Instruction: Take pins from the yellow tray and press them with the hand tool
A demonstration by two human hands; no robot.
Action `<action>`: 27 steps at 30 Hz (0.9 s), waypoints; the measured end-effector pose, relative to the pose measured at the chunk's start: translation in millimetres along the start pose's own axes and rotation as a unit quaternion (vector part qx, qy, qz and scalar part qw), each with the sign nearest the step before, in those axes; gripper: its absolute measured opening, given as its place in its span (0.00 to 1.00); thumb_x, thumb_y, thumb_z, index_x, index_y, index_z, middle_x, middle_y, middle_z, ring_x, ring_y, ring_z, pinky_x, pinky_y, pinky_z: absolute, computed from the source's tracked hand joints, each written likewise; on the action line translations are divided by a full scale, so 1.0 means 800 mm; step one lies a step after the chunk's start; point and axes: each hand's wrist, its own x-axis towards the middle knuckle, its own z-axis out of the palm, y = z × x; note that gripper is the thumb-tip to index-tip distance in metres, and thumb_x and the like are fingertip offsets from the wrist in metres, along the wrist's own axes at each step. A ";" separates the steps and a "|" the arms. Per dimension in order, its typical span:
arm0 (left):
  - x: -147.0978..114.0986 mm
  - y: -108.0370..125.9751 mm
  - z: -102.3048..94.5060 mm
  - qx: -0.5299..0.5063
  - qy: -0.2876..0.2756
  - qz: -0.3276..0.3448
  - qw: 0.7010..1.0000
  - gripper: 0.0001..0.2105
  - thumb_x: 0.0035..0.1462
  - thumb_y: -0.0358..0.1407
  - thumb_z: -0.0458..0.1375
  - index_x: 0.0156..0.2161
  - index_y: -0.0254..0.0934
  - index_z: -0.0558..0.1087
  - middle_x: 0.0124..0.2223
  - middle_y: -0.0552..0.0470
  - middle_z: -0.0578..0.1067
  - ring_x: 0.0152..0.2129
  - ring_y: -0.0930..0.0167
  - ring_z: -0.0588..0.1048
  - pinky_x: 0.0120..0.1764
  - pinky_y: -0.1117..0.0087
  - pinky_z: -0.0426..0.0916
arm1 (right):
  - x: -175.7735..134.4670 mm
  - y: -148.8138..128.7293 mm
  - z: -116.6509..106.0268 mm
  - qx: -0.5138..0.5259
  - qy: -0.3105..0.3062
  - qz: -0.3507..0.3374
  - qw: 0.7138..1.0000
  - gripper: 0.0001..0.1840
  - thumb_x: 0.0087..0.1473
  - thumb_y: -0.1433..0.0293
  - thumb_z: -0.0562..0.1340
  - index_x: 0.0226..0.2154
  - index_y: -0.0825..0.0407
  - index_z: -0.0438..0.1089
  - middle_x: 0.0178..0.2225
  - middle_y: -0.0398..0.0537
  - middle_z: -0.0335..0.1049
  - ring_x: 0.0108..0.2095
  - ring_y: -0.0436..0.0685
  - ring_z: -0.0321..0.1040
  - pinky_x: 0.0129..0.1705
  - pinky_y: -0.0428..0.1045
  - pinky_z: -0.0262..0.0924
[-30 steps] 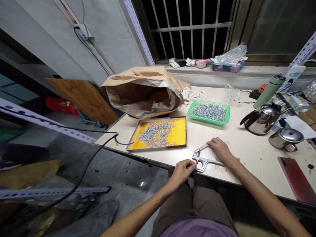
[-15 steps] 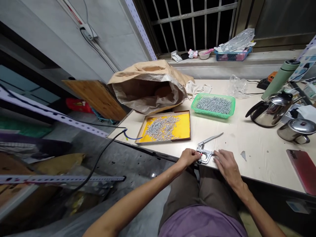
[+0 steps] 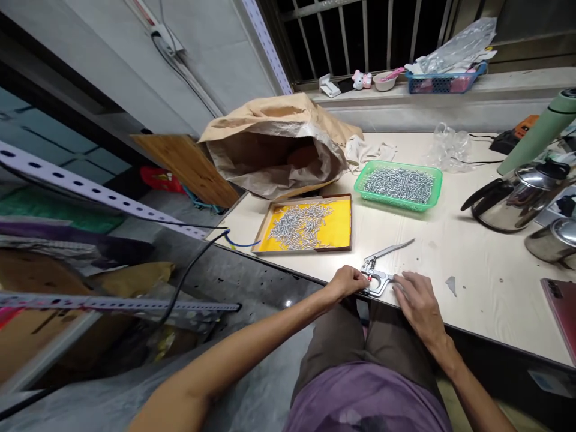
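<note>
A pair of silver snap-fastener pliers (image 3: 380, 279) lies at the table's front edge, its long lever handle slanting up to the right and a spring near the joint. My left hand (image 3: 348, 282) is closed in a pinch at the jaw end, beside a small red piece; whatever sits between the fingertips is hidden. Fingers apart and lying low, my right hand (image 3: 418, 303) touches the right end of the pliers' frame. Farther back are a shallow yellow-lined tray (image 3: 339, 222) of small metal pins (image 3: 299, 227) and a green plastic basket (image 3: 360, 186) filled with similar pins (image 3: 400, 185).
A large open paper sack (image 3: 279, 114) lies behind the tray. To the right stand a steel kettle (image 3: 506, 201), a green flask (image 3: 537, 135), a steel pot (image 3: 551, 240) and a red phone (image 3: 560, 312). A grey scrap (image 3: 451, 285) lies right of my right hand.
The camera view has shifted, so the table things appear a little displaced. Both hands keep nearly the same place at the pliers.
</note>
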 end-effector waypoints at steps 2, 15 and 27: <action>0.001 0.001 0.000 0.007 -0.001 -0.007 1.000 0.12 0.39 0.42 0.58 0.21 0.32 0.73 0.17 0.59 0.64 0.19 0.77 0.59 0.24 0.74 0.52 | -0.002 0.002 0.000 0.007 -0.007 0.014 1.000 0.14 0.61 0.68 0.54 0.48 0.52 0.68 0.43 0.55 0.67 0.46 0.60 0.64 0.48 0.57 0.64; 0.011 0.003 -0.002 0.025 -0.031 -0.021 0.999 0.17 0.34 0.47 0.62 0.15 0.34 0.65 0.15 0.60 0.59 0.17 0.78 0.55 0.23 0.73 0.47 | 0.095 0.061 -0.032 -0.109 -0.370 -0.025 0.922 0.54 0.44 0.50 0.65 0.64 0.57 0.44 0.65 0.63 0.42 0.66 0.71 0.30 0.63 0.67 0.36; 0.008 0.003 0.000 0.028 -0.013 -0.017 0.999 0.17 0.34 0.47 0.62 0.15 0.34 0.66 0.14 0.60 0.59 0.16 0.78 0.56 0.22 0.74 0.48 | 0.115 0.047 -0.033 -0.138 -0.370 -0.052 0.917 0.43 0.40 0.57 0.70 0.55 0.57 0.60 0.50 0.63 0.65 0.52 0.70 0.60 0.57 0.72 0.42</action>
